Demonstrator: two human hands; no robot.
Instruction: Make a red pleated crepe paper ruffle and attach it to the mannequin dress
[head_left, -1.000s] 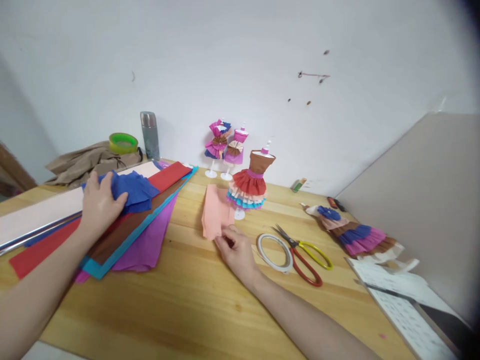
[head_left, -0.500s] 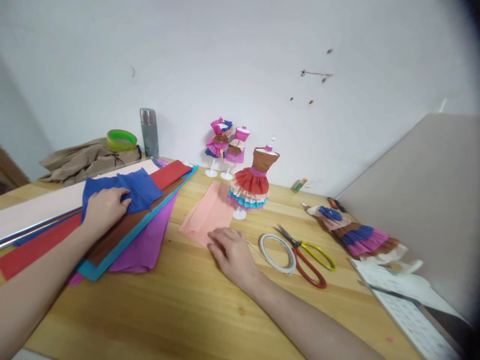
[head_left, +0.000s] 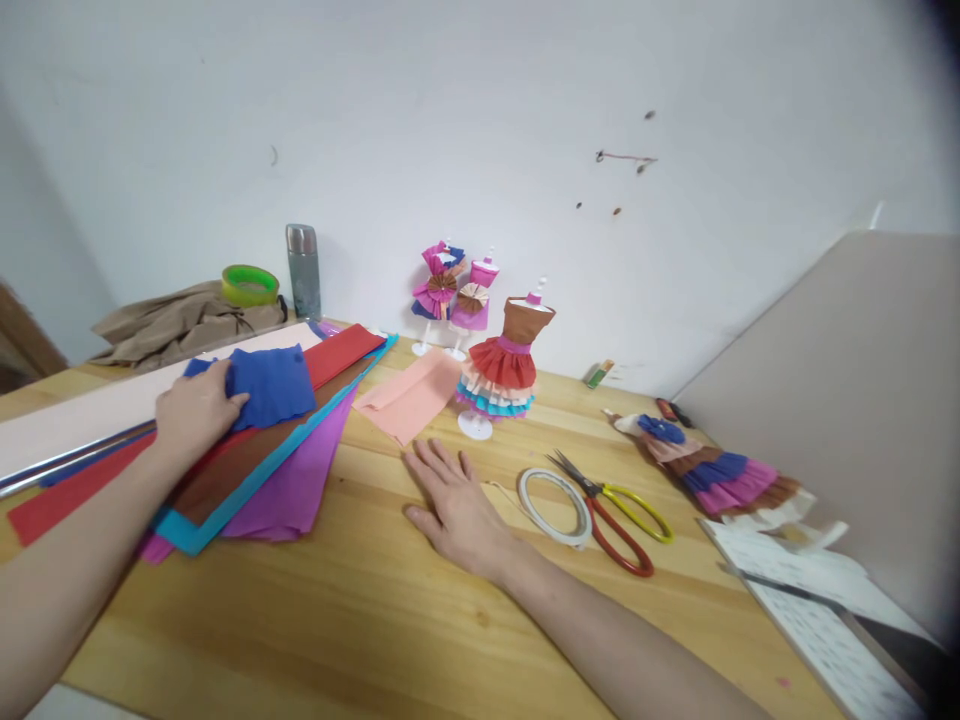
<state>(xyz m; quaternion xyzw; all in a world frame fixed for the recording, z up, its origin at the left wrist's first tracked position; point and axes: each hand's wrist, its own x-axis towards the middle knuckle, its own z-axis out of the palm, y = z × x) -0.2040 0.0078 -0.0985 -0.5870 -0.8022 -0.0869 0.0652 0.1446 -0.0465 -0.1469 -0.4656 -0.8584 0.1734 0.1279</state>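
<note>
My left hand [head_left: 193, 412] is closed on the left part of a blue crepe paper piece [head_left: 274, 385], which lies over a stack of folded crepe paper. In that stack are a red strip [head_left: 345, 352], a brown sheet [head_left: 232, 470], a turquoise sheet [head_left: 196, 530] and a purple sheet [head_left: 292, 500]. Flat on the table, fingers spread, rests my right hand [head_left: 459, 510]. Just beyond its fingertips lies a peach crepe paper piece [head_left: 412, 395]. A small dress form [head_left: 514, 355] in a brown bodice and ruffled skirt stands beside the peach piece.
Right of my right hand lie a roll of white tape [head_left: 555, 507] and scissors [head_left: 611, 500]. Two more dressed forms [head_left: 471, 300] stand by the wall. A ruffled dress form [head_left: 712, 465] lies at right. At back left are a flask [head_left: 303, 272] and green tape [head_left: 249, 286].
My left hand has shifted left on the blue paper, whose left side is drawn in. The peach paper has moved away from my right hand, whose fingers have spread flat.
</note>
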